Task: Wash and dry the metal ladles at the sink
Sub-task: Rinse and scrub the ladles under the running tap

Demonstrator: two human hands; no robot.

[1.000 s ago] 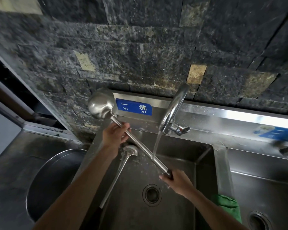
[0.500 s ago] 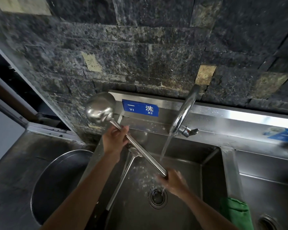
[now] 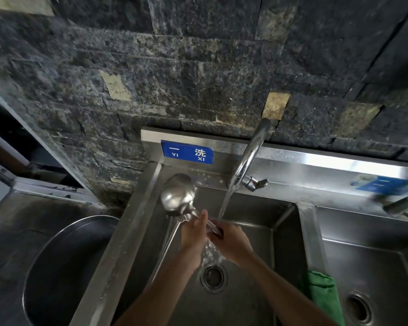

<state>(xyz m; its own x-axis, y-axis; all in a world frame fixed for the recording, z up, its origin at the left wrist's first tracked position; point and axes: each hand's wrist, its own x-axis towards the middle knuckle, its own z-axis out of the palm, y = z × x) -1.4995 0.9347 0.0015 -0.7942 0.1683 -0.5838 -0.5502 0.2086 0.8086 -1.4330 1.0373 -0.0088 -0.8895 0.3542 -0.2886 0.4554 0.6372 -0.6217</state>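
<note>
My left hand (image 3: 193, 231) and right hand (image 3: 231, 238) gripped the ladle (image 3: 178, 196) handle together under the tap's (image 3: 250, 154) stream; a second ladle (image 3: 172, 234) lay below them.

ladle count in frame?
2. One ladle held in both hands under the tap; the other lies in the sink beneath it, bowl hidden. More may be out of view.

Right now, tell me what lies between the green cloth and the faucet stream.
In the head view, the right hand and forearm lie between the green cloth and faucet stream, over bare basin floor.
</note>
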